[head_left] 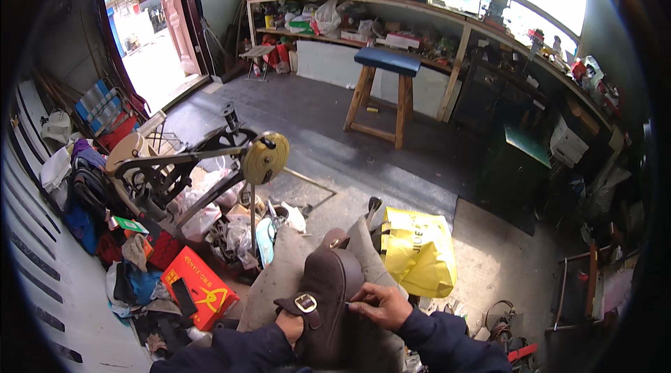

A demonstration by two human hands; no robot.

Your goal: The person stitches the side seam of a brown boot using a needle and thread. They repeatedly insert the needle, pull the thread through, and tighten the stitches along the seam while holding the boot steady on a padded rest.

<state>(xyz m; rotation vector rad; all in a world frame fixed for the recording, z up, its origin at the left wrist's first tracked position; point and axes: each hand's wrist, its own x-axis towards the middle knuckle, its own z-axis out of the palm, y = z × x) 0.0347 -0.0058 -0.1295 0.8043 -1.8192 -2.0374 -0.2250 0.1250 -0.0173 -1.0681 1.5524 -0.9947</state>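
A dark brown shoe [327,276] with a buckled strap [305,304] lies across my lap, on stained grey cloth [269,282] covering my legs. My left hand [289,327] is closed on the shoe near the buckle, its fingers partly hidden by the strap and upper. My right hand [377,305] is at the shoe's right side along the sole edge, thumb and forefinger pinched on a small thin item [353,304] too small to name.
A yellow bag [418,253] is right of my knees. An iron machine with a brass wheel [264,158], piled bags and a red box [198,286] are front left. A blue-topped stool [386,57] stands before a cluttered workbench [453,13]; an open door [175,13] is back left.
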